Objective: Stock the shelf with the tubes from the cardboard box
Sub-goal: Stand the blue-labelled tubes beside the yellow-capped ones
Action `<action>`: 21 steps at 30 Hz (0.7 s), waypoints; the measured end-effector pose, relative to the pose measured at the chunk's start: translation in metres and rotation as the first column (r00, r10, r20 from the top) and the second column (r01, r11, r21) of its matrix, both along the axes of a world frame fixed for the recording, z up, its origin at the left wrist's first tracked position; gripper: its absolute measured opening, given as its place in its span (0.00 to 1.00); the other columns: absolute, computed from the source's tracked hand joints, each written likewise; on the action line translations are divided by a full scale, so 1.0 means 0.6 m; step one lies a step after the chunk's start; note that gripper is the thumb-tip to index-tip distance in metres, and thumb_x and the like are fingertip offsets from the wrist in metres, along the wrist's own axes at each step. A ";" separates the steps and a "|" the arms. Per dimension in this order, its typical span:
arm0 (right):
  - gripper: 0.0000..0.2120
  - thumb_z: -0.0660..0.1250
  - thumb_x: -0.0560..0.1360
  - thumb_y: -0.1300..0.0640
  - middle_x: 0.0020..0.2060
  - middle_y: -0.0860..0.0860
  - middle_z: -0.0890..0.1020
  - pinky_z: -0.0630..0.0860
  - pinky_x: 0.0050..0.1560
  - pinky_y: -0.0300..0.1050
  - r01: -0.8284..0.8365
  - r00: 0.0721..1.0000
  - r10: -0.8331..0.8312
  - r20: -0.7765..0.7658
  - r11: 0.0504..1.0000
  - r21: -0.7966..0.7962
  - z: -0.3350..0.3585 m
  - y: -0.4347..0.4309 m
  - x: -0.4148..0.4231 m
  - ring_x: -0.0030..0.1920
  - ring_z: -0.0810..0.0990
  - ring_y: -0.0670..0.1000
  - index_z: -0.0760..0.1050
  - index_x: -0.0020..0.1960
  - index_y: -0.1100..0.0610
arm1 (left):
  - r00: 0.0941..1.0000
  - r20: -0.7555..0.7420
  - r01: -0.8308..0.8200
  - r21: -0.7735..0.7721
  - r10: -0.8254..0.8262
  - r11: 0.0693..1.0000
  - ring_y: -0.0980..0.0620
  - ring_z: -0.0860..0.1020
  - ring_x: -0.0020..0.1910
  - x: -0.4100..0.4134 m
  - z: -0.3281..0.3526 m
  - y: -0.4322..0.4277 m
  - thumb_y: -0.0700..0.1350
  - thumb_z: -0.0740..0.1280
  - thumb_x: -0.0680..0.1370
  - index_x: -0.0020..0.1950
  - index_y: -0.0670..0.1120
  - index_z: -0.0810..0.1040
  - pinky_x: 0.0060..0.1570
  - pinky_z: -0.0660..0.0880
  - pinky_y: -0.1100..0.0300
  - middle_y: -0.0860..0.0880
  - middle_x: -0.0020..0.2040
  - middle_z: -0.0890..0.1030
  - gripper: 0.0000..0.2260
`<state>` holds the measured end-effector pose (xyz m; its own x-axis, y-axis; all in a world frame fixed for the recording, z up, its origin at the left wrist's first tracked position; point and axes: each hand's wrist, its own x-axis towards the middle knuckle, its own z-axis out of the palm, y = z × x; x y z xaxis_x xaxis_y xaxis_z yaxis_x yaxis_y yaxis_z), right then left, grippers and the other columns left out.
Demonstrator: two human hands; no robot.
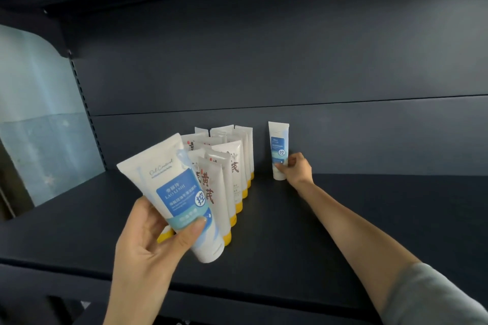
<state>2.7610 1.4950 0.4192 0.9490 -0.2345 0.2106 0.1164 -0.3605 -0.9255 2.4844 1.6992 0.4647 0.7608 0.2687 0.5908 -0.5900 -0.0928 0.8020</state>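
Simply glossy tapered tubes (169, 182), matte shelf (317, 224)

Dark blue-grey back panel (290, 60), pale blue side panel (39, 113) at left, dim light.

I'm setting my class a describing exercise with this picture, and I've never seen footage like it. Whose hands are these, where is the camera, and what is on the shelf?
There is no machine here. A person wears a camera on the head, so you look forward and down at their own two hands. The shelf carries rows of white tubes with yellow caps, standing cap down. The left hand holds a tilted blue-label tube in front of those rows. The right hand grips a matching tube that stands upright near the back wall, apart to the right of the rows. The cardboard box is out of view.
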 end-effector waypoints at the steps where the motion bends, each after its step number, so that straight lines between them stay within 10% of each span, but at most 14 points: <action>1: 0.22 0.72 0.72 0.56 0.61 0.58 0.74 0.73 0.58 0.48 0.002 1.000 -0.002 -0.016 1.000 0.013 0.002 0.001 -0.004 0.60 0.75 0.55 0.69 0.62 0.61 | 1.000 -0.001 0.008 0.010 -0.008 1.000 0.57 0.81 0.50 -0.002 0.002 0.007 0.56 0.81 0.55 0.48 0.61 0.78 0.38 0.78 0.69 0.53 0.51 0.83 0.25; 4: 0.23 0.70 0.74 0.54 0.64 0.58 0.70 0.72 0.56 0.45 0.002 1.000 -0.001 -0.010 0.999 0.048 0.016 0.002 -0.025 0.57 0.73 0.53 0.68 0.64 0.61 | 1.000 -0.005 0.016 0.034 -0.016 0.999 0.57 0.81 0.51 -0.007 0.007 0.018 0.62 0.79 0.53 0.49 0.61 0.78 0.39 0.78 0.67 0.53 0.52 0.83 0.27; 9: 0.19 0.66 0.77 0.54 0.64 0.56 0.66 0.72 0.50 0.41 -0.006 1.000 0.005 0.024 1.000 0.030 0.064 -0.010 -0.079 0.53 0.73 0.52 0.67 0.65 0.60 | 0.995 0.015 0.096 0.013 -0.096 0.995 0.59 0.81 0.51 0.002 0.019 0.000 0.40 0.71 0.65 0.56 0.53 0.75 0.40 0.78 0.67 0.55 0.53 0.82 0.21; 15: 0.14 0.57 0.81 0.48 0.47 0.54 0.80 0.78 0.54 0.49 -0.425 0.902 0.407 0.141 0.789 0.444 0.122 -0.033 -0.203 0.48 0.80 0.51 0.75 0.51 0.57 | 0.962 -0.027 0.272 -0.002 -0.272 0.962 0.58 0.81 0.51 0.034 0.026 -0.068 0.42 0.77 0.65 0.54 0.53 0.75 0.45 0.77 0.67 0.56 0.50 0.83 0.21; 21: 0.24 0.57 0.77 0.40 0.57 0.53 0.81 0.78 0.57 0.49 -0.587 0.809 0.569 0.146 0.782 0.211 0.102 -0.058 -0.356 0.57 0.81 0.53 0.72 0.64 0.55 | 0.921 -0.053 0.381 -0.095 -0.387 0.920 0.62 0.81 0.47 0.057 0.030 -0.121 0.42 0.72 0.66 0.54 0.52 0.73 0.39 0.75 0.71 0.59 0.45 0.83 0.18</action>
